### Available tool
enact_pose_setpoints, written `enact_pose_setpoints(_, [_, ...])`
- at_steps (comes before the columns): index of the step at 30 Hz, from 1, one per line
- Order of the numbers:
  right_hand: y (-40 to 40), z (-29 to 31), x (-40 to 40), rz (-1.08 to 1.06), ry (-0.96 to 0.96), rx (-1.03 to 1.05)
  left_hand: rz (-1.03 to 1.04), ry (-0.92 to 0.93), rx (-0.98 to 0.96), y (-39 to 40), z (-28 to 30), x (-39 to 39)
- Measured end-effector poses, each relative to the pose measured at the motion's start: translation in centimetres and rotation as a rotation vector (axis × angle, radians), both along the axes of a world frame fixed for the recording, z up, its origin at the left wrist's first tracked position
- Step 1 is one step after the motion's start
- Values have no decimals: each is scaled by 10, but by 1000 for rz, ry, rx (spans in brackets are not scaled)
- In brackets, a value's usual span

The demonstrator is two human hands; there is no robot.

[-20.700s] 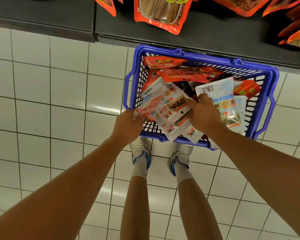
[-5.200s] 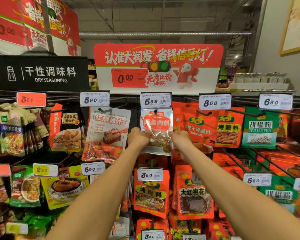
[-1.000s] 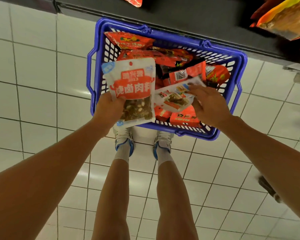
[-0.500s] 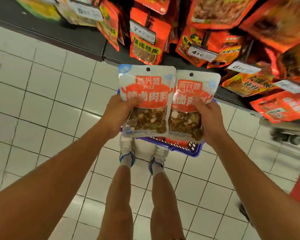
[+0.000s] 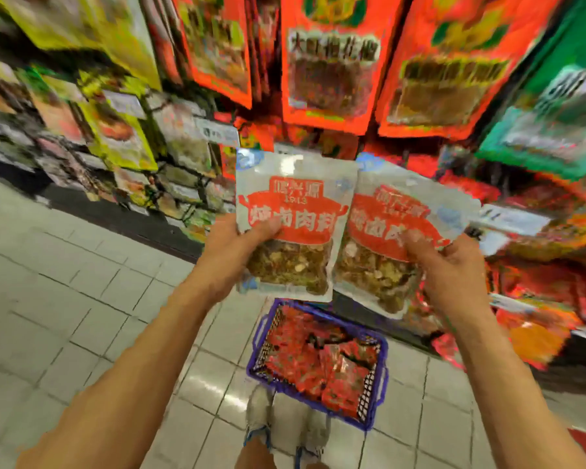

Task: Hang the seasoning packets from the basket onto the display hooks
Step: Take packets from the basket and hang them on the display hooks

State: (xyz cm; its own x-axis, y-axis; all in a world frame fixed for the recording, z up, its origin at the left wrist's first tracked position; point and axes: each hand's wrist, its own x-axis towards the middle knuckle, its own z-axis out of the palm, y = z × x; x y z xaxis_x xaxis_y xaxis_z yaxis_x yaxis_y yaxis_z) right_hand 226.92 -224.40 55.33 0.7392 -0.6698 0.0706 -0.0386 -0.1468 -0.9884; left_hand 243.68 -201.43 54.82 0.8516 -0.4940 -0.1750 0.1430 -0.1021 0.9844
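Observation:
I hold two matching seasoning packets side by side, white with a red label and a clear window of brown spices. My left hand (image 5: 232,252) grips the left packet (image 5: 293,228) by its left edge. My right hand (image 5: 450,269) grips the right packet (image 5: 393,238) by its right edge, tilted slightly clockwise. Both are raised in front of the display rack. The blue basket (image 5: 378,380) stands on the floor below them, holding several red packets (image 5: 318,360). The view is blurred; I cannot make out the hooks.
Red and orange packets (image 5: 332,59) hang on the rack above and right, yellow-green ones (image 5: 115,130) at left, green ones (image 5: 555,123) at far right. White price tags (image 5: 219,132) stick out. Tiled floor (image 5: 82,282) spreads left; my shoes (image 5: 285,424) are by the basket.
I took a second matching packet from the basket with my right hand, and both packets have risen from over the basket to rack height. The view has tilted upward.

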Motion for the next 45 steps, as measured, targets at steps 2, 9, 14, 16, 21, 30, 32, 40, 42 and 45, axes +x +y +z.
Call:
enact_pose_setpoints(2, [0,53,15,-16,-94,-32,1,-76,-40,1,49,9])
enact_pose_setpoints(9, [27,186,58,-35,-298,-175,15,-246,-188,22,176,36])
enact_pose_setpoints(14, [50,249,101,0,-419,-267,12,-335,-297,46,230,69])
enact_pose_setpoints(16, [57,266,125,26,-460,-267,19,-335,-335,52,247,87])
enact_pose_setpoints(21, [75,291,201,22,-459,-195,63,-320,-374,62,275,144])
enact_pose_setpoints(30, [107,312,297,-102,-416,-283,-4,-416,-282,51,287,226])
enact_pose_setpoints(32, [107,315,308,-124,-429,-253,-34,-396,-315,51,292,238])
enact_pose_setpoints(40, [104,330,319,-156,-416,-215,-203,-254,-398,46,304,261])
enact_pose_setpoints(42, [104,332,320,-166,-422,-227,-216,-251,-394,47,304,265])
enact_pose_setpoints(45, [106,335,324,-189,-402,-223,-223,-246,-404,47,304,271])
